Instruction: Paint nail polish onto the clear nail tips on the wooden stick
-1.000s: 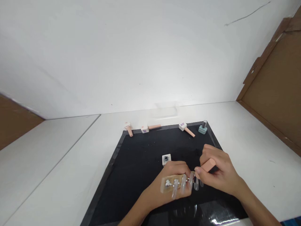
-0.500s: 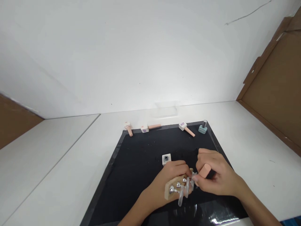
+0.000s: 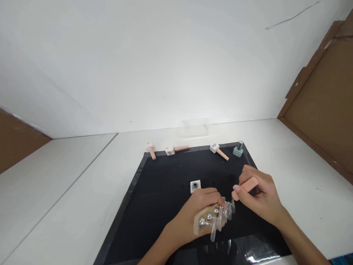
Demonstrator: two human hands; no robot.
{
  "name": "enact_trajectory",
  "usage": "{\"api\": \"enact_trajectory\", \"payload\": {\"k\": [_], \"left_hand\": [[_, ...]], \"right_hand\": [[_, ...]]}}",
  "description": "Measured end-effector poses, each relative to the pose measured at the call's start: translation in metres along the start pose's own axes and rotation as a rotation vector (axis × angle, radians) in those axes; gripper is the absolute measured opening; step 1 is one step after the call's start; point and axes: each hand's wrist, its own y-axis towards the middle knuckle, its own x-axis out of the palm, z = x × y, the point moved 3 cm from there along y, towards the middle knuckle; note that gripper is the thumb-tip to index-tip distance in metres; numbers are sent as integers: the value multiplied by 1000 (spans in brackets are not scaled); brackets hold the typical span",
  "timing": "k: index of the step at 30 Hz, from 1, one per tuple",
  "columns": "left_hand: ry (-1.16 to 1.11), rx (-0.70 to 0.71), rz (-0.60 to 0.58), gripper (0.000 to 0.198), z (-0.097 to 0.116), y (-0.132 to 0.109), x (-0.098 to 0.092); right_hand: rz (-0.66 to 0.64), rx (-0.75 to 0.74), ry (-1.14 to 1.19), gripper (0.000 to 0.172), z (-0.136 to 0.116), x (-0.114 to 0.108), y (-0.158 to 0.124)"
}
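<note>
My left hand (image 3: pixel 202 204) is closed around a wooden nail-tip stand (image 3: pixel 200 221), with metal posts that carry several clear nail tips (image 3: pixel 220 219). Between the thumb and fingers of my right hand (image 3: pixel 260 195) is the peach cap of a nail polish brush (image 3: pixel 249 184). Its lower end comes close to the nail tip farthest from me; the bristles cannot be made out. Just beyond my left hand stands an uncapped white polish bottle (image 3: pixel 195 185) with a dark opening, partly hidden by the hand.
Along the mat's far edge lie white polish bottles with peach caps: one at left (image 3: pixel 150 150), one beside it (image 3: pixel 176 149), one at right (image 3: pixel 219 151). A teal bottle (image 3: pixel 238 149) stands at the far right corner of the black mat (image 3: pixel 160 206). Behind is a clear tray (image 3: pixel 193 130).
My right hand has moved up and away from the nail tips, tilting the brush cap so that more of it shows. My left hand and the stand have hardly moved.
</note>
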Motion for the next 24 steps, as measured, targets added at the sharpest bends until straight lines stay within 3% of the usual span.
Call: {"api": "enact_trajectory", "payload": {"k": [6, 13, 19, 24], "left_hand": [[10, 26, 1, 10, -2, 0, 2], [53, 40, 3, 11, 0, 0, 2], [65, 37, -13, 9, -1, 1, 2], [55, 13, 3, 11, 0, 1, 1]], "right_hand": [[-144, 39, 102, 34, 0, 5, -2], [6, 51, 10, 33, 2, 3, -2], [-131, -1, 76, 35, -1, 5, -1], [-45, 1, -17, 32, 0, 4, 0]]}}
